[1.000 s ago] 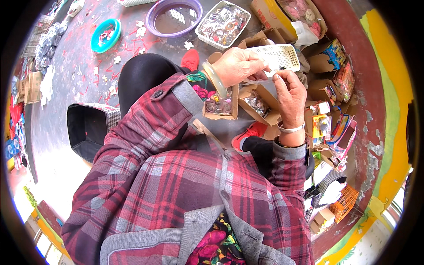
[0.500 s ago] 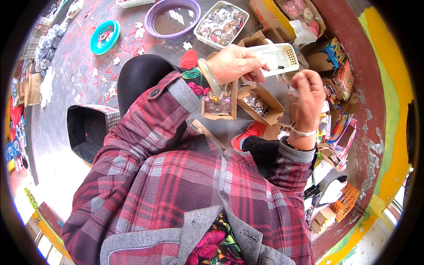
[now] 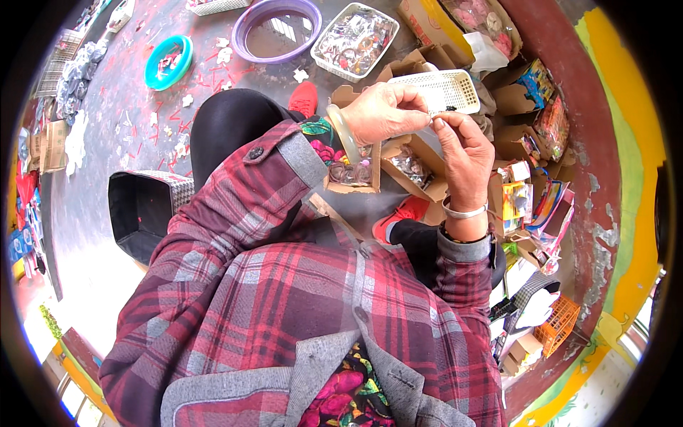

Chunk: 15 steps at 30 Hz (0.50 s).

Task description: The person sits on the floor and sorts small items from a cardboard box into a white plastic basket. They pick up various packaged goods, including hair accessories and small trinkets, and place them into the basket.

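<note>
My left hand (image 3: pixel 380 114) is closed in a pinch, thumb against forefinger. My right hand (image 3: pixel 466 160) pinches too, and the fingertips of both meet over a white plastic basket (image 3: pixel 466 92). What lies between the fingertips is too small to make out. A small black piece (image 3: pixel 450 109) shows just by the right fingertips, at the basket's near side. Below my hands stand a cardboard box (image 3: pixel 352 188) holding ring-shaped pieces and some pink and yellow bits, and a second cardboard box (image 3: pixel 439 191) with small wrapped items.
A white basket (image 3: pixel 390 48) full of small packets, a purple basin (image 3: pixel 238 39) and a turquoise basin (image 3: pixel 150 71) stand ahead on the floor. Boxes and packages crowd the right side by a wall (image 3: pixel 597 142), with an orange crate (image 3: pixel 558 324). A black bin (image 3: pixel 131 220) is at left.
My right hand has moved left and turned inward, so its fingertips now meet those of my left hand. The left hand has shifted slightly, its thumb and forefinger now pinched toward the right hand.
</note>
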Each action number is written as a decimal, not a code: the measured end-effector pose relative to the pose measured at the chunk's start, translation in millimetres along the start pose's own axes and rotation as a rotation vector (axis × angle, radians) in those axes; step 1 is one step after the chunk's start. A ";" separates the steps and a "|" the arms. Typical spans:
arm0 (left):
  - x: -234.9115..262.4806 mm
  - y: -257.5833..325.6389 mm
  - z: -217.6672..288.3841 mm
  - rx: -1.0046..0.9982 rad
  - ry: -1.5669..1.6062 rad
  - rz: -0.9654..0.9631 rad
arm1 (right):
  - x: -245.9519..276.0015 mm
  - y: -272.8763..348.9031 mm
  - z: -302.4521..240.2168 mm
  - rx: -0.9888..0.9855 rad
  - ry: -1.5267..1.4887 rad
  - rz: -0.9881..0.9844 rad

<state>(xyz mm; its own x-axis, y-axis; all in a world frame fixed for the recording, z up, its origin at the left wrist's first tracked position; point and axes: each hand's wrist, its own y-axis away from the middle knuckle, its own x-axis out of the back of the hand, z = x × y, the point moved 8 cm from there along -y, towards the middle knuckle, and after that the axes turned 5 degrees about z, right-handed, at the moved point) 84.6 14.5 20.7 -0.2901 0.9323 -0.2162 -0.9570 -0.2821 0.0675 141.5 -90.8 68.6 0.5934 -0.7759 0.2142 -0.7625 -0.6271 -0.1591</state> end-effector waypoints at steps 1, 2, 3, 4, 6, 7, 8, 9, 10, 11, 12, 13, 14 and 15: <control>0.6 0.3 1.6 -0.019 -0.022 0.014 | -1.1 0.2 -8.2 0.112 0.109 0.013; 1.1 1.1 1.2 -0.004 -0.020 0.020 | -3.1 0.9 -12.3 0.156 0.136 0.012; 1.3 2.3 1.6 0.011 -0.018 0.027 | -5.1 1.7 -16.8 0.200 0.163 0.012; 1.4 3.2 2.0 0.025 -0.015 0.032 | -6.7 2.8 -20.8 0.244 0.191 0.013; 6.6 1.7 7.4 -0.113 -0.188 0.090 | -9.5 3.7 -22.9 0.285 0.227 0.005; 8.3 1.3 10.3 -0.182 -0.274 0.119 | -10.7 4.1 -24.2 0.305 0.245 0.002; 9.5 0.4 7.9 -0.174 -0.264 0.126 | -11.0 4.3 -25.1 0.313 0.257 0.006; 10.7 -0.5 5.9 -0.167 -0.254 0.133 | -11.4 4.4 -26.1 0.321 0.269 0.010; 12.2 -1.3 3.7 -0.160 -0.244 0.142 | -11.8 4.3 -27.3 0.329 0.280 0.014; 12.6 -2.5 1.2 -0.185 -0.229 0.137 | -12.5 4.1 -28.0 0.332 0.285 0.011; 13.2 -3.9 -2.6 -0.209 -0.214 0.132 | -13.2 3.9 -28.8 0.335 0.290 0.007; 10.2 -2.8 4.1 -0.232 -0.197 0.123 | -12.6 4.3 -28.4 0.335 0.297 0.008; 8.6 -1.8 6.7 -0.205 -0.259 0.128 | -12.0 4.4 -27.7 0.336 0.314 0.012; 7.0 -0.1 10.0 -0.178 -0.321 0.133 | -11.7 4.0 -26.6 0.338 0.332 0.017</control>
<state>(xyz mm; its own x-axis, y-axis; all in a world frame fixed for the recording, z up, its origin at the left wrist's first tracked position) 82.7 23.3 28.9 -0.4232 0.9005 0.1002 -0.9047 -0.4138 -0.1020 124.6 -82.4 91.1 0.4255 -0.7566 0.4965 -0.6119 -0.6448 -0.4581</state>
